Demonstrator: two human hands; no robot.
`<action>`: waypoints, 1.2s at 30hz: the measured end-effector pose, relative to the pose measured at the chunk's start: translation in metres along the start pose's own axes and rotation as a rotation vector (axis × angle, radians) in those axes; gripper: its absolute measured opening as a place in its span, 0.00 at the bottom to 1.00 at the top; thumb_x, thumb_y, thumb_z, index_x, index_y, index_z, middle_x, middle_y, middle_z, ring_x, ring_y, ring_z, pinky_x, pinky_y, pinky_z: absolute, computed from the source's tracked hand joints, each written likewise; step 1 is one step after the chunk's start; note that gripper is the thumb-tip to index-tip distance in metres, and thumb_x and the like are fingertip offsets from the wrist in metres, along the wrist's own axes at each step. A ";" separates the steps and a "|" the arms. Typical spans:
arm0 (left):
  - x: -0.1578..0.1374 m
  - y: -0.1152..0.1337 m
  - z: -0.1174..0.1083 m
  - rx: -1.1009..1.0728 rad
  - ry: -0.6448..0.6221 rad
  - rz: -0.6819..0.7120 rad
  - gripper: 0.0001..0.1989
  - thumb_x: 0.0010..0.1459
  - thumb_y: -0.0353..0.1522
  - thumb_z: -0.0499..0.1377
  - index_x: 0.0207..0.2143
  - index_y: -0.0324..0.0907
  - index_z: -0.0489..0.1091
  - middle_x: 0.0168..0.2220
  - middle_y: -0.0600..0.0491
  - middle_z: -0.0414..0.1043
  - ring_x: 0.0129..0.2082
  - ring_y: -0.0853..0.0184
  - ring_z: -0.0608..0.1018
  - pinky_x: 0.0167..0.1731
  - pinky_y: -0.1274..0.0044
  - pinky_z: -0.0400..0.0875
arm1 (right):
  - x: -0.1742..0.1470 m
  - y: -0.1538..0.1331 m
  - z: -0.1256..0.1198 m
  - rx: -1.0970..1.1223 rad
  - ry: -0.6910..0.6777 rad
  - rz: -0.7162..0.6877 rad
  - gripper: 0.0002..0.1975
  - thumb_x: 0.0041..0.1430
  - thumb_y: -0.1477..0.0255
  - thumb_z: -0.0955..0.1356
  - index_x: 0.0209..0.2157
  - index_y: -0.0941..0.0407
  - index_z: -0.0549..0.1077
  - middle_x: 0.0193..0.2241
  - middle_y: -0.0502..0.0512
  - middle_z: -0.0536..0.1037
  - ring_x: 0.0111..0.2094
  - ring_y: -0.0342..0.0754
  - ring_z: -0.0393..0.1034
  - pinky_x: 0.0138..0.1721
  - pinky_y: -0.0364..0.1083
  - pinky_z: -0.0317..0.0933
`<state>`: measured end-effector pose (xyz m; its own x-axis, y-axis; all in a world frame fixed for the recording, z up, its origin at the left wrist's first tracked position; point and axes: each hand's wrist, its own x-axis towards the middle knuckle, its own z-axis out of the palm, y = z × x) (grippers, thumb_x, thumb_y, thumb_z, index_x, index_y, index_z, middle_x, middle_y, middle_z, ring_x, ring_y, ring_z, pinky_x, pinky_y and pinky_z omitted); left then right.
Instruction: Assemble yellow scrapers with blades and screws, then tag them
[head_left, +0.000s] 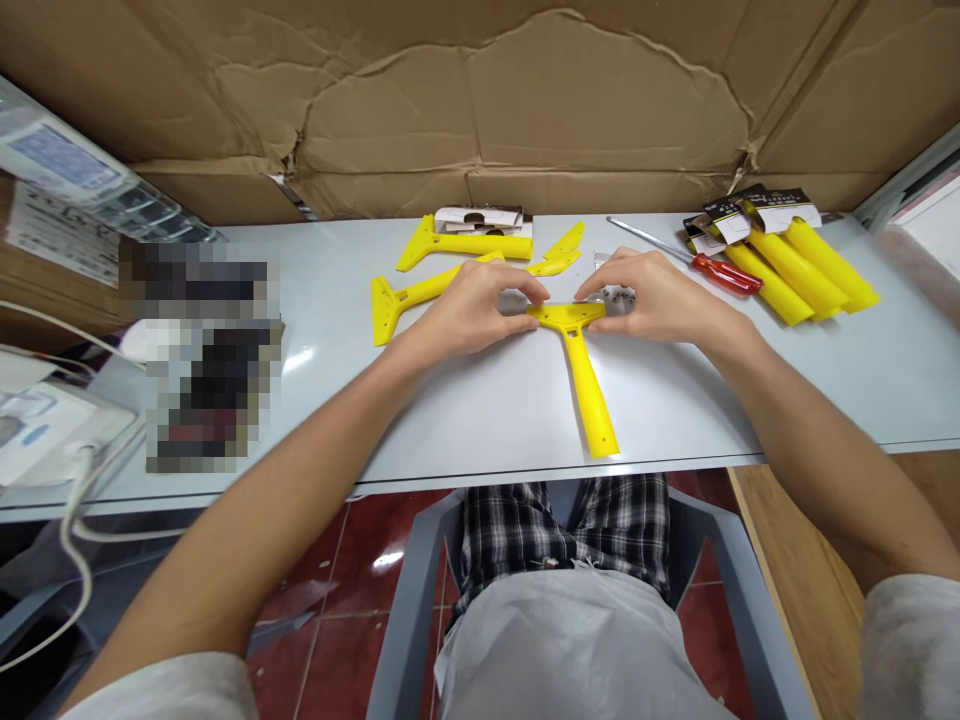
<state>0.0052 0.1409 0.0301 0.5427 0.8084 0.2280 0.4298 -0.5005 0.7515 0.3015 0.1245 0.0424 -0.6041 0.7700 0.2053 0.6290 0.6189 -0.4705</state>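
A yellow scraper (589,390) lies on the table before me, its wide head away from me and its handle toward the front edge. My left hand (480,305) pinches the left end of the head between thumb and fingers. At the right end, my right hand (652,295) grips it the same way. A thin strip shows along the head's far edge; I cannot make out what it is. Partly behind my right hand lies a clear bag of small dark parts (619,298). Another yellow scraper body (385,312) is left of my left hand, partly covered by it.
Behind are another yellow scraper body (480,246), folded cards (480,217) and loose yellow head pieces (564,243). A red-handled screwdriver (726,275) lies beside several carded yellow scrapers (806,262) at right. Cardboard (525,110) walls the back; a power strip (82,440) with cables sits left.
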 end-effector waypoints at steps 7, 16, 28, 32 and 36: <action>0.000 -0.004 0.001 0.075 -0.004 0.057 0.10 0.54 0.32 0.75 0.40 0.50 0.87 0.46 0.53 0.88 0.51 0.51 0.83 0.63 0.60 0.69 | -0.001 0.002 0.008 -0.011 -0.002 0.029 0.18 0.60 0.64 0.77 0.51 0.53 0.86 0.47 0.57 0.82 0.49 0.49 0.69 0.54 0.46 0.60; 0.000 -0.004 0.002 0.093 -0.004 0.058 0.09 0.55 0.31 0.75 0.39 0.49 0.87 0.44 0.53 0.88 0.49 0.53 0.84 0.61 0.63 0.71 | 0.000 0.003 0.010 0.023 0.003 0.009 0.16 0.62 0.66 0.74 0.49 0.55 0.87 0.46 0.57 0.83 0.47 0.47 0.68 0.52 0.45 0.58; -0.002 -0.004 0.000 0.263 -0.030 0.131 0.09 0.62 0.33 0.70 0.44 0.46 0.85 0.47 0.53 0.89 0.50 0.57 0.85 0.59 0.64 0.75 | 0.001 0.003 0.011 0.005 0.014 -0.031 0.15 0.65 0.65 0.73 0.47 0.58 0.87 0.44 0.58 0.82 0.45 0.45 0.70 0.55 0.45 0.58; -0.002 -0.005 0.000 0.290 -0.032 0.136 0.10 0.62 0.33 0.69 0.45 0.46 0.85 0.47 0.53 0.89 0.50 0.57 0.85 0.60 0.64 0.75 | 0.000 0.004 0.012 0.000 0.034 -0.070 0.14 0.64 0.66 0.72 0.46 0.57 0.87 0.42 0.57 0.83 0.46 0.46 0.70 0.55 0.46 0.60; -0.005 0.000 -0.004 0.289 -0.044 0.155 0.11 0.64 0.33 0.68 0.48 0.47 0.85 0.50 0.52 0.89 0.54 0.56 0.85 0.63 0.62 0.74 | 0.001 0.004 0.011 -0.022 0.048 -0.108 0.15 0.64 0.65 0.73 0.47 0.58 0.86 0.44 0.58 0.83 0.49 0.48 0.71 0.59 0.49 0.63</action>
<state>0.0000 0.1383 0.0314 0.6458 0.7047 0.2940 0.5233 -0.6889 0.5016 0.2985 0.1261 0.0314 -0.6450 0.7048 0.2953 0.5723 0.7016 -0.4246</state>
